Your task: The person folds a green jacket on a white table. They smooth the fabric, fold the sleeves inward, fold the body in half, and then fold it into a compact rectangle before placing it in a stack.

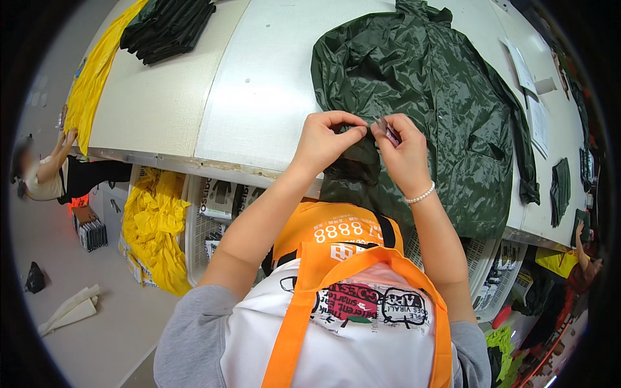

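A dark green, shiny rain jacket (446,123) lies spread on the white table, its collar at the far side and its lower part hanging over the near edge. Above its left side my two hands meet. My left hand (326,141) is closed in a pinch of thumb and forefinger; what sits between the tips is too small to make out. Curled in my right hand (407,155) is a small pair of thread snips (391,134), with a grey metal blade and a purplish part showing. The blade points toward the left fingertips.
Folded dark garments (167,29) and a yellow garment (97,74) lie at the far left of the table (252,84). Paper sheets (537,123) rest on the right. Below the edge are yellow garments (155,223) and crates of packages. Other people work at both sides.
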`<state>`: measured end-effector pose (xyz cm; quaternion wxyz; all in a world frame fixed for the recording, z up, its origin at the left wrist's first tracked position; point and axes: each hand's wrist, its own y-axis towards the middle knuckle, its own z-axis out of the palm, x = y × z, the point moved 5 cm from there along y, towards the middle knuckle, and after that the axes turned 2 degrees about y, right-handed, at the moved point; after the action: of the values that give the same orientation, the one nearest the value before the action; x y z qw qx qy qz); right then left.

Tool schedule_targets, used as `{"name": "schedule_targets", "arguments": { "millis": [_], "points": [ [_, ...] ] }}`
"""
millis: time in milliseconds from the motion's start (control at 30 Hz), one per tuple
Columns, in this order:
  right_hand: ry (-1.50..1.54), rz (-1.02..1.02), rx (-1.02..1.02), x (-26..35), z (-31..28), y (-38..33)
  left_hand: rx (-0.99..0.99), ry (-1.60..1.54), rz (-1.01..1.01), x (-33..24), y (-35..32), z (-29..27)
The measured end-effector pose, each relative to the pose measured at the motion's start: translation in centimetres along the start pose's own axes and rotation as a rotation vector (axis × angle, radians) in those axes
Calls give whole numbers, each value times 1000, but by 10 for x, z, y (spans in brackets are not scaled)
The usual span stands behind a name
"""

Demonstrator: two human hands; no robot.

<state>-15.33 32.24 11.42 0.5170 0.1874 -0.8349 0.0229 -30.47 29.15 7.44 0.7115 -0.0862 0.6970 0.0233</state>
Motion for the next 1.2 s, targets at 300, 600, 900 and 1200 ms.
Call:
{"name": "schedule_targets", "arguments": {
  "millis": [300, 600, 900, 1200],
  "points": [
    [105, 164, 20, -14, -8, -19, -99, 114, 55, 1, 11, -7],
    [-63, 7, 33, -4, -1, -11, 29, -262, -286, 16, 17, -10],
    [-283, -40, 143, 12, 2, 6, 74, -173, -190, 11, 18, -10],
    [-308, -49, 203, 12, 6, 14, 91, -207, -149, 12, 19, -15]
  ]
}}
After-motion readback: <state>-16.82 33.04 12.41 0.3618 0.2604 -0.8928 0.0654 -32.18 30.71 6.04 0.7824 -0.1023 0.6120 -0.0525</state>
